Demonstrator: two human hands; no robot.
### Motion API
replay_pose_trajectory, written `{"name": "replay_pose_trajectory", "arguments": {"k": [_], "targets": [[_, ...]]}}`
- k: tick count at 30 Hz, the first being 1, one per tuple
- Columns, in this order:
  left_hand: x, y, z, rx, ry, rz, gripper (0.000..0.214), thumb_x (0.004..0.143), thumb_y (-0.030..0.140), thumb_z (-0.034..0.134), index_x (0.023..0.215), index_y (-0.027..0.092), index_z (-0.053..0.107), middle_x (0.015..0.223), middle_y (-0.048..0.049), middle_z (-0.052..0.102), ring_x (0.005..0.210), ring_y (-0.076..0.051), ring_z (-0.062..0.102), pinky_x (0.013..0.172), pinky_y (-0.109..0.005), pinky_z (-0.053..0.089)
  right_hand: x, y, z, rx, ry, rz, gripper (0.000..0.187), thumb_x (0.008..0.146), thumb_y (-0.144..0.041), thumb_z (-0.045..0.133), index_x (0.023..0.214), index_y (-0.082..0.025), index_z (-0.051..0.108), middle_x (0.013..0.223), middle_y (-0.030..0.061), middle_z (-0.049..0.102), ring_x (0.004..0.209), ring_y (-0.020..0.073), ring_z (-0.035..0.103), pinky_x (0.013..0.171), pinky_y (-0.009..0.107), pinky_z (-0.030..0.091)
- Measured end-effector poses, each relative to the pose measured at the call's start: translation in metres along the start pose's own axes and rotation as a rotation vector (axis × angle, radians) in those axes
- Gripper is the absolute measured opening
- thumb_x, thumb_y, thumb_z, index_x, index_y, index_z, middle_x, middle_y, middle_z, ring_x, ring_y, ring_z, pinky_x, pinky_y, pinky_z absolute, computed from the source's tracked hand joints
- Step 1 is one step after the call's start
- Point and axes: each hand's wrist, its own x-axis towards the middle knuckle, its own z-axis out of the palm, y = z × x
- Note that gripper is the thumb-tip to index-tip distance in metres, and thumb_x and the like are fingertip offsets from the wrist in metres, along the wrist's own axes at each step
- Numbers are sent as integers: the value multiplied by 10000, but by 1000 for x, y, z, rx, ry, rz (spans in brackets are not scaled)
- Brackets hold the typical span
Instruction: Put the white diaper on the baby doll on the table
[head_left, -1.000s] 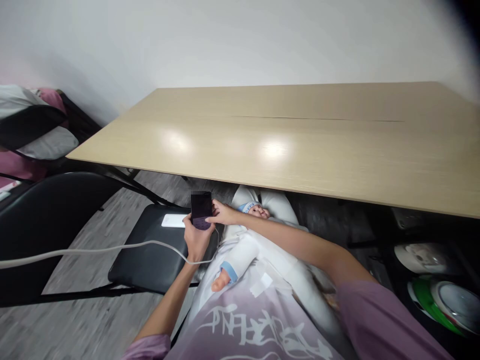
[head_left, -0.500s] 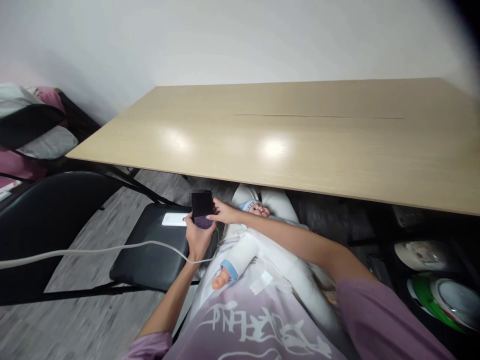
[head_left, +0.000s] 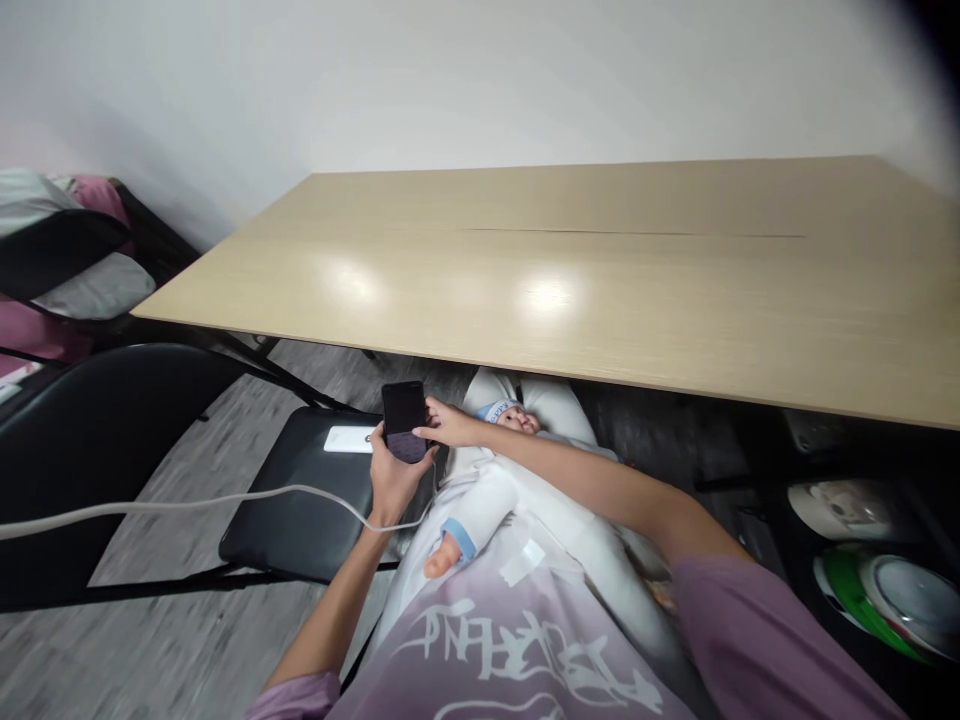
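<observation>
Left grip [head_left: 395, 476] and right grip [head_left: 448, 424] both clamp one phone [head_left: 404, 408] near one doll [head_left: 491, 500].

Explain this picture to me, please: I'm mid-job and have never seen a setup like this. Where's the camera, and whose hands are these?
There is no machine here: these are a person's own bare hands, seen from a camera worn on their head, looking forward and down. The left hand holds a dark phone from below, while the right hand touches its right side, thumb over the lower screen. A doll in white with blue cuffs lies on the lap. A pale cable comes in from the left; its far end is hard to make out. On the black chair lies a flat white object. The wide tabletop ahead shows two bright reflections.
</observation>
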Motion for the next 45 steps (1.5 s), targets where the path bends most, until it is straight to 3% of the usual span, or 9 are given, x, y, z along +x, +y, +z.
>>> {"name": "replay_pose_trajectory", "arguments": {"k": [9, 17, 25, 36, 45], "targets": [[-5, 5, -2, -30, 62, 11, 989, 667, 497, 906, 1505, 199, 473, 1212, -136, 729, 1041, -292, 738, 942, -421, 581, -5, -11, -1, 138, -78, 65, 324, 870, -255, 792, 1079, -207, 549, 954, -11, 672, 882, 142, 712, 738, 264, 624], [-8, 10, -6, 54, 68, -23, 1001, 696, 524, 882, 1564, 250, 467, 1234, -122, 749, 1074, -315, 747, 936, -421, 581, -10, -18, -5, 153, -89, 76, 414, 786, -177, 859, 1093, -193, 582, 958, -12, 687, 800, 109, 684, 751, 258, 616], [-10, 9, -4, 29, 77, -4, 1003, 701, 523, 885, 1565, 252, 455, 1272, -120, 736, 1090, -306, 742, 950, -414, 586, -9, -19, -3, 163, -30, 95, 471, 726, -227, 916, 1074, -197, 600, 903, -16, 694, 811, 135, 687, 737, 266, 610], [-12, -1, 1, 7, 60, 12, 974, 704, 508, 876, 1536, 234, 448, 1272, -133, 724, 1116, -317, 733, 983, -441, 577, -1, -30, -4, 260, 90, 123, 241, 876, -349, 787, 939, -202, 608, 905, -5, 701, 870, 158, 691, 721, 268, 613], [-14, -1, 4, 1, 55, 54, 990, 705, 509, 880, 1543, 224, 438, 1297, -149, 701, 1165, -327, 715, 1050, -468, 554, -1, -33, -6, 255, 179, 86, 374, 885, -530, 763, 846, -216, 563, 805, -14, 637, 779, 159, 657, 640, 258, 588]]}}
